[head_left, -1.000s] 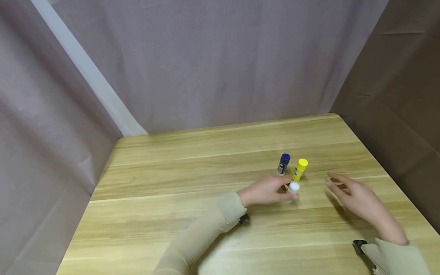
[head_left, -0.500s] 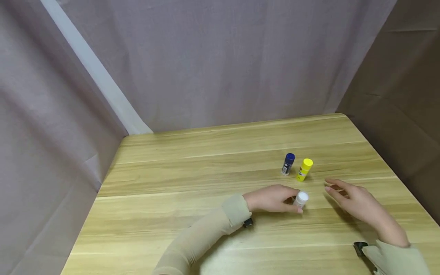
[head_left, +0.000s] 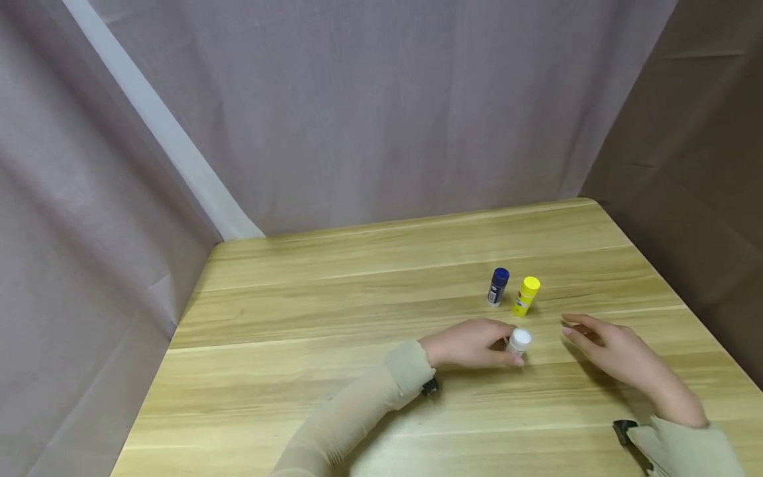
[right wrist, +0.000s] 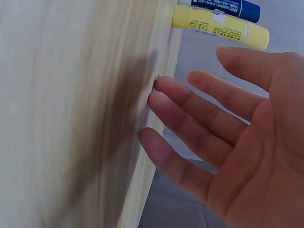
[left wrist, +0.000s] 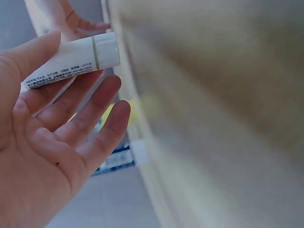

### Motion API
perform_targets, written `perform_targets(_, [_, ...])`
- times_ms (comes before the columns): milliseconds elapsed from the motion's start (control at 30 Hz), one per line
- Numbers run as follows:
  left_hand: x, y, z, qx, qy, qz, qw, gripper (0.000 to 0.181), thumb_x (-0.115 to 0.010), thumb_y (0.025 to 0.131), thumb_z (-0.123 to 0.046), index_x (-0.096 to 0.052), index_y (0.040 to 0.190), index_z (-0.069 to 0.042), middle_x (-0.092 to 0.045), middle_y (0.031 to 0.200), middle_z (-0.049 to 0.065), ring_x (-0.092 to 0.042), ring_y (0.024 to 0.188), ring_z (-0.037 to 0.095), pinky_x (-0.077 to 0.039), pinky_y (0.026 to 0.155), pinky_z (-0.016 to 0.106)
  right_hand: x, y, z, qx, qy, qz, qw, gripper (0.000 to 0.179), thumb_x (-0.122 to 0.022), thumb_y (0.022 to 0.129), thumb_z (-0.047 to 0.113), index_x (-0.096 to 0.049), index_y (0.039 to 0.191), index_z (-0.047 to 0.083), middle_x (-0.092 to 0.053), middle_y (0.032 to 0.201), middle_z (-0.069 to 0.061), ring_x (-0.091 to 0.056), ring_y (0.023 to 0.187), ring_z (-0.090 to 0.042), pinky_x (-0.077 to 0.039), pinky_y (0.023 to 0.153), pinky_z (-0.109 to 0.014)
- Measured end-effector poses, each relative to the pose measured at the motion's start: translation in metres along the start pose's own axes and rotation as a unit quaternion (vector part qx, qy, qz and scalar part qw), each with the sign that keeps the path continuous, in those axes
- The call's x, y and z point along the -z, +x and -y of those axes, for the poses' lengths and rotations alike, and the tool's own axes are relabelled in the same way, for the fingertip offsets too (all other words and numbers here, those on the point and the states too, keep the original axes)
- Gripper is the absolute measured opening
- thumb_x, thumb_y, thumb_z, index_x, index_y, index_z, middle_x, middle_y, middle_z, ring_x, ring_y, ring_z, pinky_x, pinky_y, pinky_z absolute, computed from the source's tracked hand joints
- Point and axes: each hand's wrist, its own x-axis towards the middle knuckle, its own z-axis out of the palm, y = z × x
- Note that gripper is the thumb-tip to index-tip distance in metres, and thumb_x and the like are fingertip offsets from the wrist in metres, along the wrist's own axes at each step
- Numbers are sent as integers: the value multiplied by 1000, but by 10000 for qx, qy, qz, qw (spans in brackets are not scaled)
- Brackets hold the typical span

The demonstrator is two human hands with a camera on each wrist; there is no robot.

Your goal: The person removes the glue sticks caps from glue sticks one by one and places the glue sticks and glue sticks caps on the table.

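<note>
My left hand [head_left: 473, 343] pinches a white glue stick [left wrist: 78, 56] between thumb and fingers, with small dark print along its side and a pale band near one end. From the head view the stick [head_left: 520, 340] is upright, low over the table. Just behind it stand a yellow glue stick [head_left: 527, 296] and a dark blue glue stick [head_left: 498, 287] with a white base, both upright. My right hand [head_left: 620, 351] hovers to the right of them, fingers loosely bent and holding nothing; its wrist view shows the bare palm [right wrist: 266, 161] with spread fingers.
The wood-grain table [head_left: 286, 298] reaches back to a grey-mauve curtain [head_left: 357, 119]. A brown panel [head_left: 703, 165] borders its right side. A pale strip [head_left: 155, 119] runs down the curtain at the left.
My left hand has brought the white glue stick toward me, away from the yellow and blue ones, which stay standing. The right hand has barely moved.
</note>
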Motion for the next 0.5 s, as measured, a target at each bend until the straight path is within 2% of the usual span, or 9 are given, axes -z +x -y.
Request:
perform_targets(133, [15,-4,3,-106,111,-319,9994,33,-63,100,-37,-62,123,-14,-67,116,-9,-57,105,-4,-40,91,8,1,1,1,-16,2,46,10000,50,-54,106,32,-55,136,-7,-68,113,-27,-68,97,-39,-53,79,-58])
perform_targets(233, [31,-13,4,-116,118,-622,9979,33,-65,100,-35,-63,123,-12,-67,118,-6,-58,107,-1,-42,93,11,2,2,3,-34,2,80,10000,51,-53,106,34,-55,137,-7,-67,117,-28,-67,97,-39,-53,79,-58])
perform_targets(367, [55,-33,4,-37,65,-1056,9944,31,-66,100,-33,-64,122,-12,-68,120,-3,-59,110,3,-44,96,16,5,2,4,-18,-51,89,9999,50,-52,106,33,-55,136,-7,-69,113,-25,-68,94,-35,-55,73,-50])
perform_targets(500, [74,-56,8,-64,14,-1561,9877,24,-67,99,-28,-65,116,-11,-69,113,-2,-61,107,6,-46,97,20,11,2,4,-36,-97,95,9999,50,-51,107,34,-55,137,-7,-70,108,-22,-67,92,-33,-54,70,-47])
